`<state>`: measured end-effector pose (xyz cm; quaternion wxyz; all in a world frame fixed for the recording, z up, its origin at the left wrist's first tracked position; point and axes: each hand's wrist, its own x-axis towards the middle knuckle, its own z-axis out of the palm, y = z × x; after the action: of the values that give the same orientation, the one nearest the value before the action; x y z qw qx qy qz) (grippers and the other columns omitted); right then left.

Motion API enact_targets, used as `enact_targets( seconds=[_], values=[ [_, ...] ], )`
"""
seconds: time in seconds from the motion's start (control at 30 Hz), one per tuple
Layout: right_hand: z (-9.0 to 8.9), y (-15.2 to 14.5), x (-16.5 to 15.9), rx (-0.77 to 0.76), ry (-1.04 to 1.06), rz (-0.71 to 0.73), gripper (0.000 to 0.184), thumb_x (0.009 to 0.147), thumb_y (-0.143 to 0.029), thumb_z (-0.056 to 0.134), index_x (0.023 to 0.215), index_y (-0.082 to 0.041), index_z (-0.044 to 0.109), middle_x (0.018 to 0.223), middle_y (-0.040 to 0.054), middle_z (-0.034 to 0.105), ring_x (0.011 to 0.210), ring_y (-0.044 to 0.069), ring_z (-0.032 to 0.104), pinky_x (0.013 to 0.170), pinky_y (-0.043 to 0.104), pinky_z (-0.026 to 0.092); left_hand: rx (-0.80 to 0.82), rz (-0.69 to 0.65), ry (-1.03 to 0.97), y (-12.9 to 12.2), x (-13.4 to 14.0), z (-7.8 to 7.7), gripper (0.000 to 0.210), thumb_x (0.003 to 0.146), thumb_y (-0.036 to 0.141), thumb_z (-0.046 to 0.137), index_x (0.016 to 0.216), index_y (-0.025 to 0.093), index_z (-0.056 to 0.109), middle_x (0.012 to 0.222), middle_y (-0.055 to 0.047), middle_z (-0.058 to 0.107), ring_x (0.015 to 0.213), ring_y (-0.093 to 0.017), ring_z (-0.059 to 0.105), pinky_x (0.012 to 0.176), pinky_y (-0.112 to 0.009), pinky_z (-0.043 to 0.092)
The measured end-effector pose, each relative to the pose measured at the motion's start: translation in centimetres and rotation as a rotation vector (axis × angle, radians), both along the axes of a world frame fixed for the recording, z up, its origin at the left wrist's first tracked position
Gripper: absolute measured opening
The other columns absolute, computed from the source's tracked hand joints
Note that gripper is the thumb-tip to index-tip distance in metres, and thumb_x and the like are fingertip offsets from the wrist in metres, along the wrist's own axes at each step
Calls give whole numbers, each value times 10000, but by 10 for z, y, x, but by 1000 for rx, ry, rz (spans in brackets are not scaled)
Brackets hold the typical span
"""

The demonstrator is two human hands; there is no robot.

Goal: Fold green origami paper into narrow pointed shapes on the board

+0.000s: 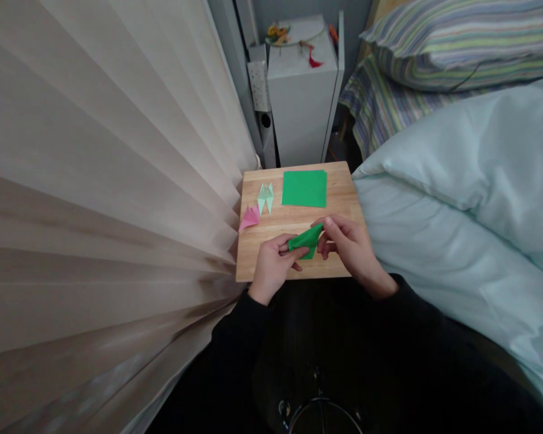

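Both hands are low centre of frame, over the near edge of the small wooden bench (339, 199). The left hand (271, 265) is pinching the lower-left end of a folded green paper piece (306, 240), thumb on top and fingers curled under. The right hand (350, 247) is gripping the upper-right tip of the same piece between thumb and fingertips. The piece is a narrow, pointed fold, tilted up toward the right; whether it's just off the bench top or touching it, can't tell.

On the bench above the hands:
- flat stack of green square sheets (304, 188), upper middle of the bench, well apart from the hands
- pale mint folded figure (266, 196) just left of that stack, two points facing down
- pink folded figure (250, 217) at the bench's left edge, just below-left of the mint one, touching or nearly touching the curtain

A beige pleated curtain (95, 199) fills the left half of the frame. A light blue duvet (470, 199) is on the right, against the bench's right edge. Striped pillow (461, 42) at upper right. White cabinet (301, 90) at top centre behind the bench, with small coloured bits on top, too small to identify. Dark sleeves and lap at bottom centre.
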<state>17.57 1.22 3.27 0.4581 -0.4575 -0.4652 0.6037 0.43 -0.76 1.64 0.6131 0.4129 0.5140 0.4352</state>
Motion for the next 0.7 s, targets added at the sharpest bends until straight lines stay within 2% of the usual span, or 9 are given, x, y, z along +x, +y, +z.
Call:
enact_targets(
  seconds=[0.1, 0.2, 0.3, 0.4, 0.53, 0.7],
  values=[
    [-2, -2, 0, 81, -60, -16, 402, 822, -439, 794, 1074, -209, 582, 813, -26, 621, 527, 106, 606, 458, 250, 468, 1, -9, 22, -1, -1, 1, 404, 646, 360, 908, 929, 120, 748, 793, -58, 763, 651, -158, 689, 447, -201, 528],
    [-5, 0, 4, 207, -179, -22, 308, 854, -327, 762, 1074, -235, 567, 947, -12, 614, 567, 93, 595, 480, 258, 450, 15, 26, -11, -1, -3, 2, 395, 690, 393, 875, 948, 119, 755, 803, -56, 761, 660, -154, 687, 475, -221, 571],
    [-7, 4, 10, 319, -308, 44, 140, 876, -261, 737, 908, -220, 608, 881, -2, 628, 700, 131, 611, 580, 278, 466, 34, 83, -14, 0, -5, 3, 399, 727, 442, 847, 948, 121, 760, 800, -50, 751, 660, -153, 685, 505, -247, 606],
    [-7, 5, 13, 366, -343, 105, 147, 863, -233, 762, 897, -223, 619, 867, -1, 651, 805, 162, 630, 685, 301, 495, 33, 106, -11, 1, -6, 4, 402, 700, 455, 867, 903, 123, 768, 755, -39, 735, 638, -149, 674, 511, -254, 616],
    [-7, 4, 12, 363, -343, 180, 147, 868, -211, 756, 889, -231, 611, 827, -16, 652, 787, 161, 626, 731, 313, 501, 49, 85, -4, 0, -5, 7, 373, 704, 472, 863, 819, 127, 780, 714, -30, 708, 607, -134, 645, 501, -251, 615],
    [-8, 2, 9, 296, -301, 131, 158, 856, -232, 765, 900, -233, 613, 792, -21, 646, 764, 169, 636, 725, 321, 497, 117, 103, 30, -3, -3, 12, 408, 750, 537, 812, 745, 133, 755, 667, -4, 629, 562, -112, 586, 475, -239, 599]
  ],
)
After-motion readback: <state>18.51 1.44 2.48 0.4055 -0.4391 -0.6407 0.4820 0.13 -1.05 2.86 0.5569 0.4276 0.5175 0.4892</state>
